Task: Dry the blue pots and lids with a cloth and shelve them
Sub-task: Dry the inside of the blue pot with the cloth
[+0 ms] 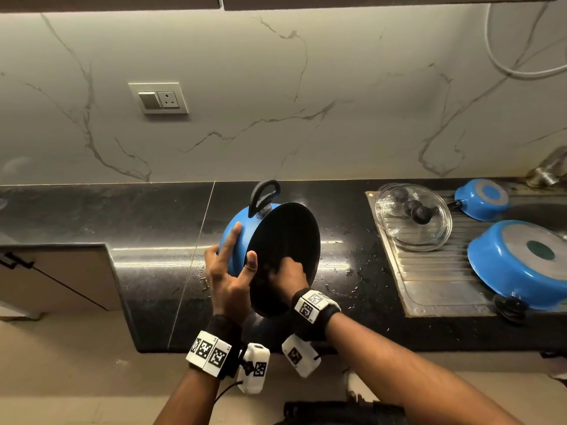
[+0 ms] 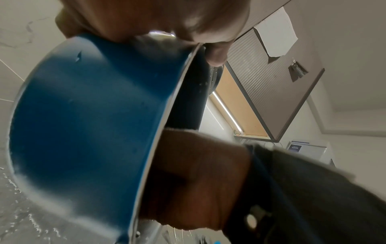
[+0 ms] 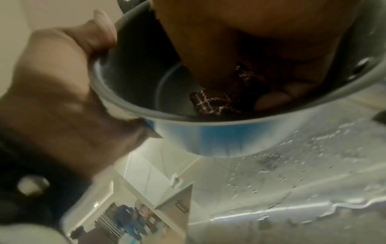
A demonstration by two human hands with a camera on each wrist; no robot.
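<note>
A blue pot (image 1: 236, 240) with a black inside and a black loop handle (image 1: 264, 196) is held tilted on its side above the wet counter. My left hand (image 1: 242, 256) grips its rim, thumb inside and fingers spread on the blue wall (image 2: 83, 115). My right hand (image 1: 288, 271) reaches into the pot and holds a dark cloth with thin white checks (image 3: 211, 102) against the bottom. From the head view the cloth is lost against the black inside.
On the steel drainboard (image 1: 429, 283) at the right lie glass lids (image 1: 414, 216), a small upturned blue pan (image 1: 481, 199) and a large upturned blue pot (image 1: 521, 262). A tap (image 1: 549, 170) stands behind. Water drops cover the black counter (image 1: 352, 271). A cabinet door (image 1: 55, 271) juts out at the lower left.
</note>
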